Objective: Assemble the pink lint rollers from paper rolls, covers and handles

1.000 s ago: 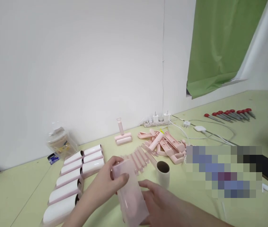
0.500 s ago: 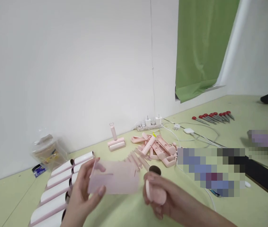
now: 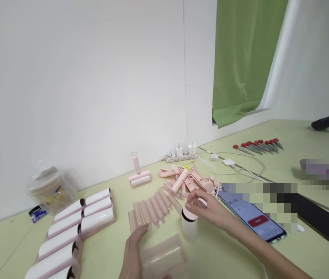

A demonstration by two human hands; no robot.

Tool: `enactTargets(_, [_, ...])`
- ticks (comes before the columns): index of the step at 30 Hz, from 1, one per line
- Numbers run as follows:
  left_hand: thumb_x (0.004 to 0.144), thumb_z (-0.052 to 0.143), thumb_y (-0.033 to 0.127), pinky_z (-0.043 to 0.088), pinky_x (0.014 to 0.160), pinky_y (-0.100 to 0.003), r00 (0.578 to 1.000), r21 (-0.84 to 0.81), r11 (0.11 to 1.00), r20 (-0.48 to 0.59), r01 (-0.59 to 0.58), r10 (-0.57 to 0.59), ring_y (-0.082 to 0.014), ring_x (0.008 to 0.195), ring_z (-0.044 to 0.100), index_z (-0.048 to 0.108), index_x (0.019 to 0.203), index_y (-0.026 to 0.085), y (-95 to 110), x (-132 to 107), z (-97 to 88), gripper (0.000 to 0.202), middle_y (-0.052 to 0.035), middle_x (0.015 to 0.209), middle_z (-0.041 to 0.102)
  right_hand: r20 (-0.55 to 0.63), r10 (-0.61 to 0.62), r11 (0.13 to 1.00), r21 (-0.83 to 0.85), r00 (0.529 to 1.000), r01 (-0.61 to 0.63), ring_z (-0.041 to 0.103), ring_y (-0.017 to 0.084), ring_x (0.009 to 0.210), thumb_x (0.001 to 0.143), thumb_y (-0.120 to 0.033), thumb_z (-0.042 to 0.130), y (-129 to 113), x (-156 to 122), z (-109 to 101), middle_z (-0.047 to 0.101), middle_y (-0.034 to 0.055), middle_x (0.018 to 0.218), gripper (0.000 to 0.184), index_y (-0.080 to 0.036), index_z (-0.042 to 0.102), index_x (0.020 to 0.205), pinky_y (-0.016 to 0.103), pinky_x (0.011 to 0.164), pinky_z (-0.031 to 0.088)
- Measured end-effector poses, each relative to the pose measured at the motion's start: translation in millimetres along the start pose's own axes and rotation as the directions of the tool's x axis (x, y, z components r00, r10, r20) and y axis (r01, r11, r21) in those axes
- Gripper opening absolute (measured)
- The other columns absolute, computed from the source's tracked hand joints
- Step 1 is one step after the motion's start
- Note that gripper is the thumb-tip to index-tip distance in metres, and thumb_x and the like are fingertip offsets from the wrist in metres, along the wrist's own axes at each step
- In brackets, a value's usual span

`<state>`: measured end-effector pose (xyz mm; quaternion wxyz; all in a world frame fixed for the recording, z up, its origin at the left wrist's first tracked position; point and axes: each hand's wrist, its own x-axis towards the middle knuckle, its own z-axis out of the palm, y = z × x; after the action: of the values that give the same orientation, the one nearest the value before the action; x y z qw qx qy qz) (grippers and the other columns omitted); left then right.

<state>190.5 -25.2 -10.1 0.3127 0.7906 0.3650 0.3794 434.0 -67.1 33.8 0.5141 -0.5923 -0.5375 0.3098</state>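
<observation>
My left hand (image 3: 135,248) curls around the left side of a translucent pink cover (image 3: 166,257), low in the head view; its thumb tip just shows at the bottom edge. A white roll (image 3: 189,228) with a dark hollow core stands upright on the table to the right. Over its top, my right hand (image 3: 205,207) pinches a round pink end cap (image 3: 190,214) at the core's opening. Another round pink piece (image 3: 202,202) shows among the fingers. Behind the cover lie several translucent pink tubes (image 3: 149,209) side by side.
White rolls in pink covers (image 3: 62,232) fill the left. Behind are pink handle parts (image 3: 192,180), an assembled lint roller (image 3: 139,179) and a power strip (image 3: 179,157). A phone (image 3: 254,217), cables and red-handled tools (image 3: 257,146) lie right; a clear container (image 3: 50,190) stands far left.
The cover came down toward the table with my left hand. My right hand moved up and away, bringing the pink cap over the roll. The tubes and phone are now uncovered.
</observation>
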Motion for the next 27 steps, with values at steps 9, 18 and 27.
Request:
enactTargets(9, [0.075,0.056,0.024,0.030,0.101,-0.038,0.905,-0.155,0.987,0.414,-0.036,0.098,-0.0223,0.123,0.035,0.028,0.131,0.024,65,52,44.2,0.063,-0.0062,0.134,0.039,-0.015,-0.008,0.997,-0.070,1.000,0.007,0.043,0.012,0.062,0.075,-0.040,0.056,8,-3,9,0.045,-0.0022,0.069,0.021,-0.020,0.049,0.077,0.023,0.058,0.037])
enactTargets(18, [0.075,0.057,0.025,0.039,0.093,-0.037,0.939,-0.222,0.975,0.338,0.022,0.056,-0.0233,0.112,0.046,0.041,0.127,0.026,45,53,57.4,0.054,-0.0047,0.128,0.048,-0.101,0.178,0.890,0.441,0.979,-0.117,0.033,0.008,0.048,0.072,-0.045,0.058,16,-7,8,0.040,-0.0066,0.062,0.030,-0.021,0.045,0.086,0.021,0.050,0.031])
enactTargets(27, [0.076,0.058,0.038,0.046,0.085,-0.027,0.994,-0.475,0.876,-0.029,0.078,-0.105,-0.0211,0.105,0.051,0.048,0.123,0.024,60,60,41.1,0.050,-0.0046,0.116,0.055,0.063,0.368,0.540,0.797,0.928,-0.269,0.055,0.016,0.080,0.077,-0.036,0.051,21,-8,34,0.058,0.0022,0.080,0.019,-0.018,0.052,0.086,0.026,0.072,0.045])
